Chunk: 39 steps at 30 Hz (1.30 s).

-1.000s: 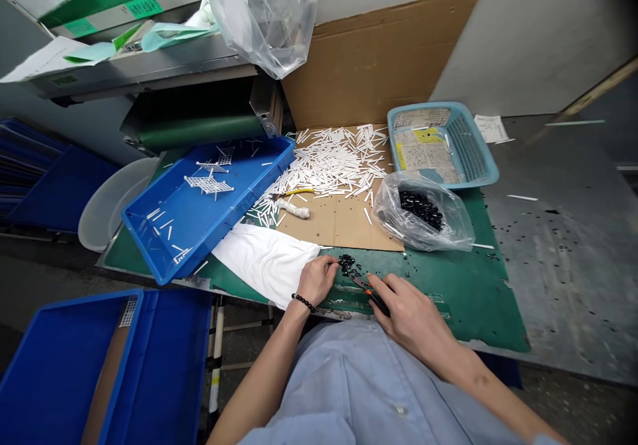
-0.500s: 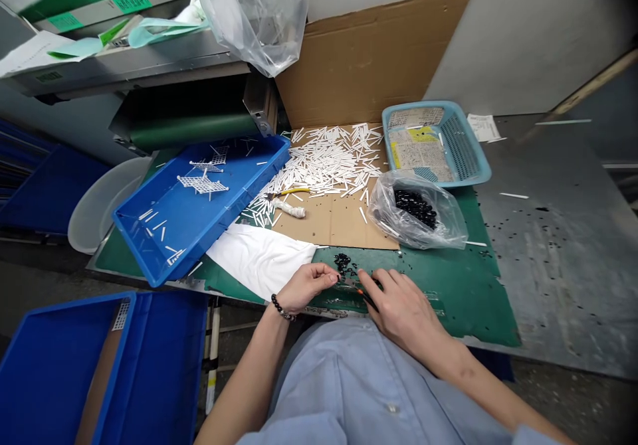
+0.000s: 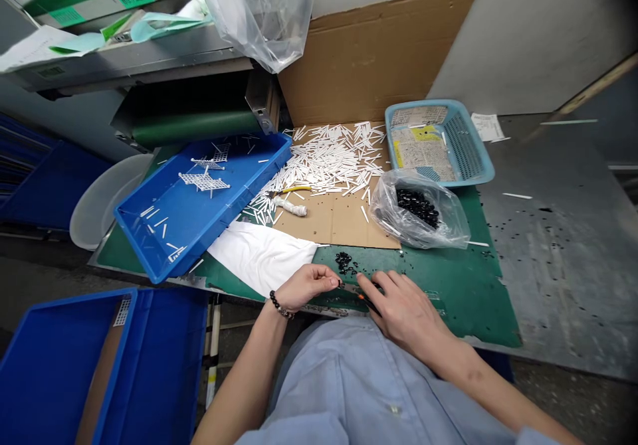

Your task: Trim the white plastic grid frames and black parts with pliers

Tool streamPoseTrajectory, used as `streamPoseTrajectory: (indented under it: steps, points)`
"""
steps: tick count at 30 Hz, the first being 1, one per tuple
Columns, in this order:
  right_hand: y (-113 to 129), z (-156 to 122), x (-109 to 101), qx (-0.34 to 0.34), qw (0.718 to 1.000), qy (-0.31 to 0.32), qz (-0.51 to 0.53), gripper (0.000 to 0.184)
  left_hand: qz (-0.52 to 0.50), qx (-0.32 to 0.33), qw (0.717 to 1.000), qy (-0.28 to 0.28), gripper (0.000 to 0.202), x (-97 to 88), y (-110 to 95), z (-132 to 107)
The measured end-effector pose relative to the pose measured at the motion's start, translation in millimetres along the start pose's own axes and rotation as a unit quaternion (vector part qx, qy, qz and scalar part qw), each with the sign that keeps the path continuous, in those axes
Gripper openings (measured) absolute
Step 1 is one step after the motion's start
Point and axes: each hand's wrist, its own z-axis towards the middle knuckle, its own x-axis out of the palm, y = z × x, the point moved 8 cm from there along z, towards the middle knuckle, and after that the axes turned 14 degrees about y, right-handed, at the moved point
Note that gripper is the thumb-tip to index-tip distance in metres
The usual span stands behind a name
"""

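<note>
two hands work at the near edge of a green cutting mat (image 3: 448,319). right hand (image 3: 405,313) curled closed over small cutters (image 3: 356,291), black and orange, tips pointing at the left hand (image 3: 309,287). left hand pinched nearly shut just beside the cutter tips, can't tell if it has hold of anything. small black pieces (image 3: 343,262) in a loose heap on the mat just past the tips. beaded bracelet (image 3: 280,305) on left wrist. further off: white sticks (image 3: 323,166) scattered on a cardboard sheet (image 3: 339,222), clear plastic bag (image 3: 399,222) of black pieces, blue tray (image 3: 149,246), white cloth (image 3: 259,256) near left hand.
</note>
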Motion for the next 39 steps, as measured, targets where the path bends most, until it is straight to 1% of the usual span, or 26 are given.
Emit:
streamPoseTrajectory:
  steps: [10, 12, 16, 18, 23, 26, 29, 32, 35, 37, 39]
  points:
    - [4, -1, 3, -0.023, 0.999, -0.013, -0.023, 0.041, 0.016, -0.016, 0.999, 0.035, 0.036, 3.3, -2, 1]
    - [4, -1, 3, -0.021, 1.0, -0.011, -0.021, 0.039, 0.02, -0.017, 0.999, 0.027, 0.037, 3.3, -2, 1]
    - [3, -1, 5, -0.014, 1.0, -0.006, -0.018, 0.039, 0.042, -0.02, 0.999, -0.006, 0.038, 2.5, -3, -1]
    - [2, 0, 6, -0.011, 1.0, -0.003, -0.017, 0.04, 0.039, -0.017, 0.999, -0.009, 0.037, 4.0, -3, -2]
    - [2, 3, 1, -0.011, 1.0, 0.025, -0.003, 0.04, 0.009, -0.01, 1.0, 0.004, 0.039, 6.8, 0, -2]
    - [4, 3, -2, -0.012, 0.999, 0.037, -0.005, 0.039, -0.002, -0.022, 1.0, 0.001, 0.041, 6.6, 5, -1]
    - [4, 3, 2, -0.002, 0.998, 0.059, -0.008, 0.034, -0.017, -0.048, 0.999, -0.008, 0.041, 7.9, 13, -2]
    - [5, 3, 9, -0.004, 0.997, 0.077, 0.001, 0.031, -0.03, -0.059, 0.998, -0.008, 0.038, 11.6, 17, -2]
    - [5, 1, 11, -0.015, 0.998, 0.054, 0.006, 0.035, -0.062, -0.047, 0.997, -0.009, 0.031, 12.5, 17, -1]
    - [5, -1, 9, -0.016, 1.0, 0.022, 0.01, 0.039, -0.109, -0.03, 0.994, -0.013, 0.026, 10.1, 18, 1]
    - [2, -3, 8, -0.009, 1.0, -0.01, 0.018, 0.041, -0.17, 0.001, 0.985, -0.009, 0.02, 6.6, 18, 4]
